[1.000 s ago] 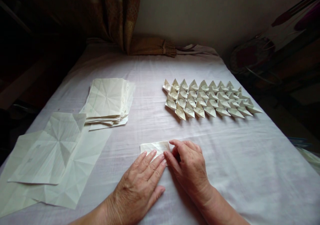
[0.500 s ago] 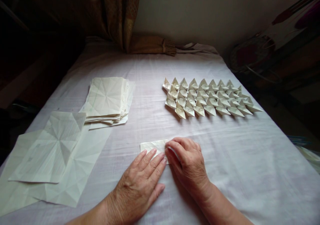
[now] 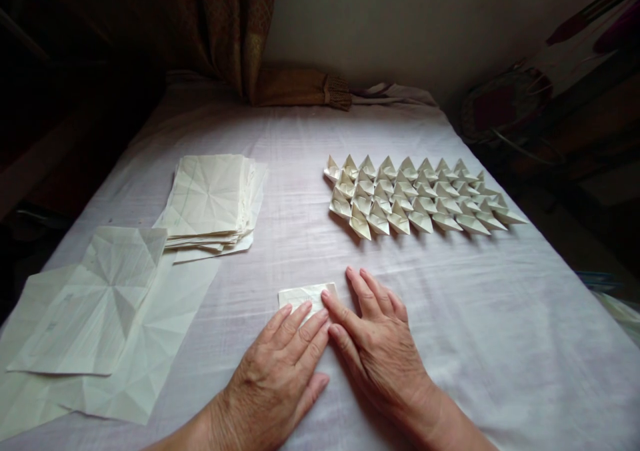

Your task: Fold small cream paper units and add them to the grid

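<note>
A small folded piece of white paper [image 3: 305, 295] lies flat on the cloth-covered table, its near part hidden under my fingers. My left hand [image 3: 280, 364] rests on it palm down, fingers stretched out over its near edge. At the paper's right end is my right hand [image 3: 377, 337], with its index fingertip on the paper and the thumb close beside my left fingertips. The other right fingers are spread on the cloth, pointing away from me. Neither hand grips anything.
Several rows of folded paper boat-like shapes [image 3: 415, 197] stand at the back right. A stack of creased paper squares [image 3: 205, 194] lies at the back left, with loose creased sheets [image 3: 110, 291] nearer. A brown curtain [image 3: 240, 37] hangs at the far edge of the table cloth [image 3: 500, 324].
My right hand has gone from curled fingers at the paper's right end to fingers spread out, index on the paper. My left hand stays nearly in place.
</note>
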Demonstrator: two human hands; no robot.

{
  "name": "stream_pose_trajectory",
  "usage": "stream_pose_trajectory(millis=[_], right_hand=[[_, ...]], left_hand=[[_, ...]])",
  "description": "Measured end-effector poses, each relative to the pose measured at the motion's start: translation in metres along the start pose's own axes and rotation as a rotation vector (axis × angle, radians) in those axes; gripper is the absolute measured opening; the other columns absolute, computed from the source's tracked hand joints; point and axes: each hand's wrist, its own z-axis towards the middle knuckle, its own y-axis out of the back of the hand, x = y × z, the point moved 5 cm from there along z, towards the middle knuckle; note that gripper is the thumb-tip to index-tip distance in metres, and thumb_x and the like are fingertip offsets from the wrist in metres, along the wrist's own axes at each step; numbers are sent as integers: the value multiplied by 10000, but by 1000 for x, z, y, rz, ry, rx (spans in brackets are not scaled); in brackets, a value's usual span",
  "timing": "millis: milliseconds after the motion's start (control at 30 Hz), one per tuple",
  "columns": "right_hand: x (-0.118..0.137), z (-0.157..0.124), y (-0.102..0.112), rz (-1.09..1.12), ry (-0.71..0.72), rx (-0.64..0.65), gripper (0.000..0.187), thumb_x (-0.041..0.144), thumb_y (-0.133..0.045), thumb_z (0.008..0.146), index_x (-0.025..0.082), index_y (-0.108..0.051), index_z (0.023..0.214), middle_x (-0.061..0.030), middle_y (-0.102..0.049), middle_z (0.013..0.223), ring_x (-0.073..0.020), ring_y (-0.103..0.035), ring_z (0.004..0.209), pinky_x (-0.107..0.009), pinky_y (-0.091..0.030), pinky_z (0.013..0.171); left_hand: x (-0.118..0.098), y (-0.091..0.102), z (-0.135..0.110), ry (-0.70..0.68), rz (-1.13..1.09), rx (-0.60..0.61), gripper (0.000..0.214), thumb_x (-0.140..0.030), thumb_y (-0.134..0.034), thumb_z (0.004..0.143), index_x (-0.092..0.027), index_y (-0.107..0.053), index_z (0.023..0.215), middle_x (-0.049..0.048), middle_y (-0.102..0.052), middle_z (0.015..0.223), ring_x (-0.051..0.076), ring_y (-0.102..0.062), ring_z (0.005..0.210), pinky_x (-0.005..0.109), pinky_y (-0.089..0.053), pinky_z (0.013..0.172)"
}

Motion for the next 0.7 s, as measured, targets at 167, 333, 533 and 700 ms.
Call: stream_pose_trajectory(millis=[167,333,533,700], right_hand=[[-3,-3,-3,-18,-18,34,355,378,-506,953,327,-614,1287,-144,-449,1469,-339,-401,1348,-494,-331,1024],[-11,0,-4,-47,-64,53,385,382,-520,945,319,-585,1320,-144,-411,1499,-342,-372,1370,-524,-313,1051],[-12,4,-4,-57,-80,65,404,379,-536,937,309,-572,1334,-149,-408,1500,-345,-358,1378,-541,-303,1063],[-14,0,-2,-22,-1,95,421,317,-478,962,277,-531,1377,-149,-393,1509,-316,-347,1388,-537,-278,1093]], left_hand=[[1,1,1,-9,15,15,392,-326,-487,952,-149,-586,1288,36,-604,1356,214,-484,1308,357,-253,1172],[1,3,2,-6,27,11,421,-330,-463,964,-149,-553,1333,29,-587,1378,207,-484,1309,350,-215,1182],[1,-4,-2,-6,15,75,464,-311,-473,953,-189,-486,1400,46,-531,1434,234,-448,1343,393,-315,1146],[2,-4,-2,-1,-29,77,439,-300,-490,949,-237,-503,1382,50,-528,1430,243,-450,1338,422,-344,1127]])
